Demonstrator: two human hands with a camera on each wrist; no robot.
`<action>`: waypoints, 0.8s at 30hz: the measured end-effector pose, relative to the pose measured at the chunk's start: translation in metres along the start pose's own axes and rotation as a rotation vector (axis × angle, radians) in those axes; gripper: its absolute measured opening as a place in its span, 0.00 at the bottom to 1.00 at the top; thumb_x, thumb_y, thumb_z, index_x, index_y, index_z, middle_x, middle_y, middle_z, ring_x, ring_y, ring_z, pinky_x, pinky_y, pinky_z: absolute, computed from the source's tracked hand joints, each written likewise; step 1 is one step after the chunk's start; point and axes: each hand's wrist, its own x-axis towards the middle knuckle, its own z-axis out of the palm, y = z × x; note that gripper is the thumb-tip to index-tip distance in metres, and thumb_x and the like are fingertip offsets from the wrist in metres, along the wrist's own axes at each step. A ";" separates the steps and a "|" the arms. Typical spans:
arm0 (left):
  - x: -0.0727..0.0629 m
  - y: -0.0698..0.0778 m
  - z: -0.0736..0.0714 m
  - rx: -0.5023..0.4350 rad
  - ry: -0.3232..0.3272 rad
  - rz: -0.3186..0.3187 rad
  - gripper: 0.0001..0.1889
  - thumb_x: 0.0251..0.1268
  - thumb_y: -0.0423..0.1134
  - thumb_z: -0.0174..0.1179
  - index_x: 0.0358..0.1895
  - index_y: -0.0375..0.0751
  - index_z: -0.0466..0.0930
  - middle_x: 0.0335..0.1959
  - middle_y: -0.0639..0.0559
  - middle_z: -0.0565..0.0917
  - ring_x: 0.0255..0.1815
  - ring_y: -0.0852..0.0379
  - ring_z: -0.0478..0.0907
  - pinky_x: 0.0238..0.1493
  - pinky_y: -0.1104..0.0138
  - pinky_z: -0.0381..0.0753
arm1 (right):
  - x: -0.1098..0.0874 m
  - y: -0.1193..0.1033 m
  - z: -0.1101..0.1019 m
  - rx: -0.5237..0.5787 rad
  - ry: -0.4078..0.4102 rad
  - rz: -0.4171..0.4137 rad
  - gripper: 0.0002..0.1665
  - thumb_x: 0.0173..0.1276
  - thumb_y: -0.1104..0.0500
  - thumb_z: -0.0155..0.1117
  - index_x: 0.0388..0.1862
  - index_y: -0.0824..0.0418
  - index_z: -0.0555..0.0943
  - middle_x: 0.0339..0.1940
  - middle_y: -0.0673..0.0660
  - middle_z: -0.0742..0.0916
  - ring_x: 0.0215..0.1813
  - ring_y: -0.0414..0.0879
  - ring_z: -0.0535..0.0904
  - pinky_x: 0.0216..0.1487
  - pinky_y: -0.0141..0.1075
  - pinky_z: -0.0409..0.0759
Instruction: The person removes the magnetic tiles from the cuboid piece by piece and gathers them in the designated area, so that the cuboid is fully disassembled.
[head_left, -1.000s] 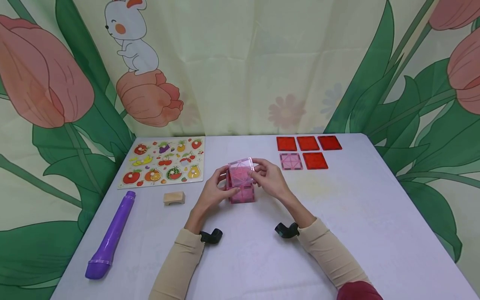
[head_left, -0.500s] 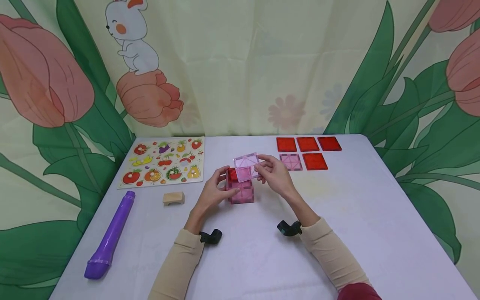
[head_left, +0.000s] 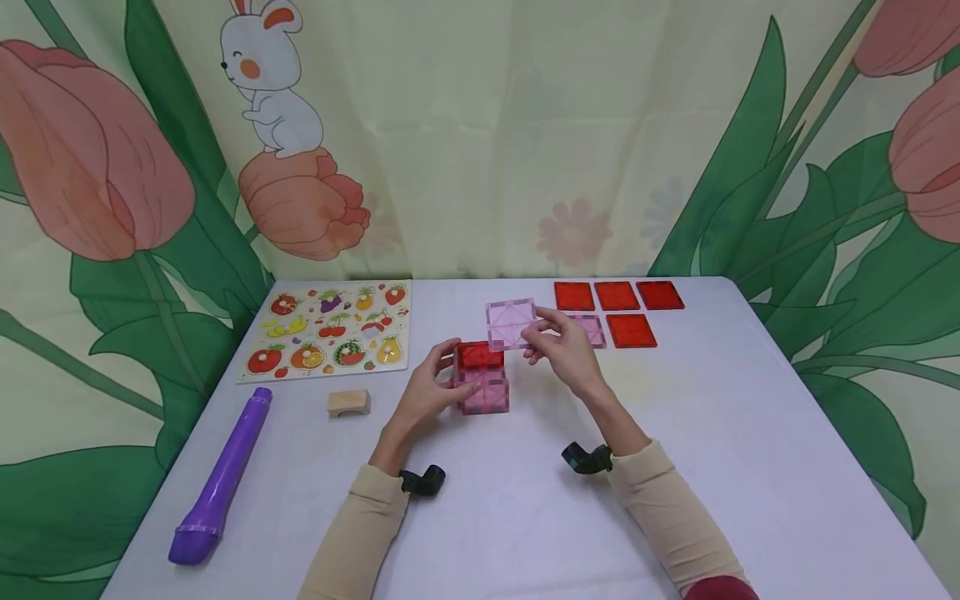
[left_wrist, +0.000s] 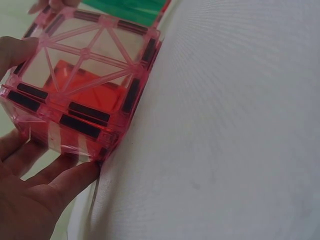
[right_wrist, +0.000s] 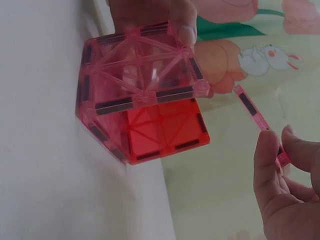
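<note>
My left hand [head_left: 426,390] holds a small box of see-through magnetic tiles [head_left: 486,398] on the table, thumb on its pink front and fingers along its left side. A red tile [right_wrist: 167,127] forms the far wall, showing through a gap in the box in the right wrist view. Up and to the right of the box, my right hand [head_left: 566,352] pinches a single clear pink magnetic tile [head_left: 510,323] by its right edge. That tile [right_wrist: 250,106] appears edge-on in the right wrist view, apart from the box.
Several red tiles [head_left: 616,296] lie at the back right, with one pink tile [head_left: 591,330] partly behind my right hand. On the left are a fruit puzzle board [head_left: 322,329], a wooden arch block [head_left: 349,403] and a purple toy microphone [head_left: 225,475]. A printed curtain hangs behind.
My right hand has lifted the pink tile off the box and carried it up and right, uncovering the red tile. My left hand has stayed on the box.
</note>
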 end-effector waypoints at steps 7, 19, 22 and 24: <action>-0.001 0.002 0.001 0.007 0.008 -0.007 0.46 0.53 0.47 0.76 0.75 0.55 0.62 0.73 0.50 0.69 0.75 0.44 0.65 0.67 0.48 0.77 | 0.004 0.004 -0.010 -0.016 0.040 0.008 0.34 0.70 0.51 0.67 0.71 0.63 0.71 0.49 0.65 0.85 0.42 0.61 0.88 0.45 0.26 0.85; 0.001 0.004 0.000 0.014 0.000 -0.002 0.47 0.53 0.48 0.76 0.76 0.52 0.61 0.74 0.50 0.68 0.75 0.44 0.66 0.67 0.49 0.77 | 0.010 0.002 -0.039 0.013 0.150 0.101 0.34 0.71 0.51 0.66 0.71 0.62 0.70 0.56 0.65 0.85 0.45 0.54 0.85 0.42 0.24 0.85; 0.001 0.004 0.000 0.018 -0.002 -0.011 0.47 0.53 0.49 0.76 0.76 0.53 0.61 0.74 0.50 0.68 0.75 0.44 0.66 0.67 0.49 0.77 | 0.011 0.004 -0.049 0.027 0.204 0.138 0.33 0.71 0.49 0.65 0.70 0.61 0.71 0.54 0.62 0.84 0.45 0.51 0.84 0.42 0.23 0.85; 0.001 0.004 -0.001 0.019 -0.001 -0.013 0.46 0.53 0.49 0.76 0.76 0.54 0.61 0.74 0.51 0.68 0.75 0.44 0.66 0.67 0.50 0.77 | 0.012 0.006 -0.056 0.046 0.244 0.157 0.31 0.72 0.49 0.65 0.69 0.60 0.72 0.51 0.58 0.84 0.44 0.47 0.83 0.42 0.23 0.84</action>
